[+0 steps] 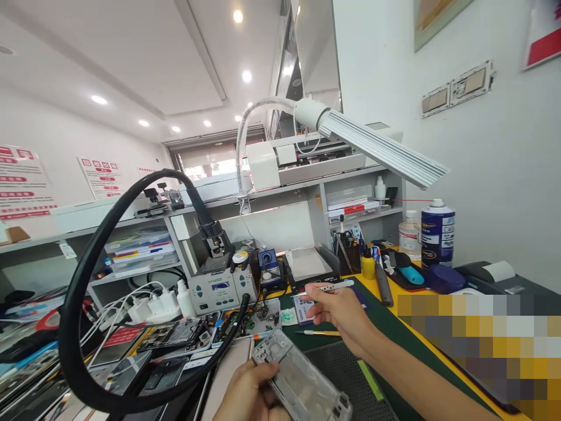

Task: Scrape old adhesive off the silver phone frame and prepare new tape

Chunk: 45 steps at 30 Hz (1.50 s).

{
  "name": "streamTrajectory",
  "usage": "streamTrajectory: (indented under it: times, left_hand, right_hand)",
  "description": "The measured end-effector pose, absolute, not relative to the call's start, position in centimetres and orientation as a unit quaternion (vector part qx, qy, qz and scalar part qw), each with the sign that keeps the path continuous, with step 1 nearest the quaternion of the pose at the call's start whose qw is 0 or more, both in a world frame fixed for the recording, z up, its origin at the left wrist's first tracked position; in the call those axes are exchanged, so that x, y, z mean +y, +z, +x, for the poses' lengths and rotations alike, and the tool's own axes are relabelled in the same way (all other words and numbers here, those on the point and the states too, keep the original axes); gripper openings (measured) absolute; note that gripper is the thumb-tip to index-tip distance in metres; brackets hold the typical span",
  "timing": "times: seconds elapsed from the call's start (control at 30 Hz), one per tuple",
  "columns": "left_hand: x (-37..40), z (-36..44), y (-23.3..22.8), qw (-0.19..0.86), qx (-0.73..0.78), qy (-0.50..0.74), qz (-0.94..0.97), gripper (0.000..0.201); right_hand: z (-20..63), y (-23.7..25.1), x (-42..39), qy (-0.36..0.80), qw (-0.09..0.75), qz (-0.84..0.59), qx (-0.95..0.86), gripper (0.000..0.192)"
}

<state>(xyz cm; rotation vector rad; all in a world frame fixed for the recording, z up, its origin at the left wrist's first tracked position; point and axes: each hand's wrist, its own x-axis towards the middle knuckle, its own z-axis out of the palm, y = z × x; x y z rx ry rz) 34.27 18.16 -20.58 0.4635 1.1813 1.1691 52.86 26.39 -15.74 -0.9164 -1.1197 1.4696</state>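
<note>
My left hand, low in the middle, is closed around the edge of a bare phone frame. The frame is silvery grey and tilted, with its inner side showing. Above it and to the right, my right hand pinches a slim, pale, pen-like tool with dark marks; its exact kind is unclear. The tool lies almost level and apart from the frame. Under the right hand a thin brush-like stick with a yellow handle rests on the green mat.
A thick black hose loops across the left side from a hot-air station. Opened phones and parts crowd the left bench. A black perforated pad lies below the frame. A lamp hangs overhead; a spray can stands right.
</note>
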Motion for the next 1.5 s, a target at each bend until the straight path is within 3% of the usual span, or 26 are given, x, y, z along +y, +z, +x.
streamTrajectory:
  times: [0.23,0.4,0.6,0.9,1.03,1.27,1.5]
  left_hand:
    - [17.3,35.2,-21.3,0.639,0.538,0.515,0.194,0.053]
    - [16.7,34.3,-20.2,0.621,0.569,0.490,0.224,0.045]
    - [16.4,33.2,-18.9,0.584,0.610,0.453,0.288,0.058]
    - [16.2,31.7,-18.2,0.532,0.656,0.356,0.400,0.050]
    - [16.6,31.7,-17.2,0.442,0.640,0.353,0.520,0.037]
    - [17.7,32.3,-14.2,0.238,0.561,0.335,0.719,0.040]
    - [17.6,31.7,-13.0,0.164,0.512,0.260,0.802,0.023]
  right_hand:
    - [53.1,-15.4,26.1,0.610,0.509,-0.382,-0.473,0.014]
    - [53.2,-15.4,26.1,0.609,0.507,-0.381,-0.476,0.015]
    - [53.0,-15.8,26.3,0.612,0.499,-0.377,-0.485,0.015]
    - [52.9,-16.3,26.3,0.626,0.486,-0.364,-0.488,0.016]
    - [52.9,-16.3,26.2,0.646,0.466,-0.358,-0.487,0.015]
    - [52.9,-16.5,25.8,0.686,0.395,-0.312,-0.526,0.025]
    - [52.8,-16.8,25.6,0.696,0.377,-0.291,-0.537,0.033]
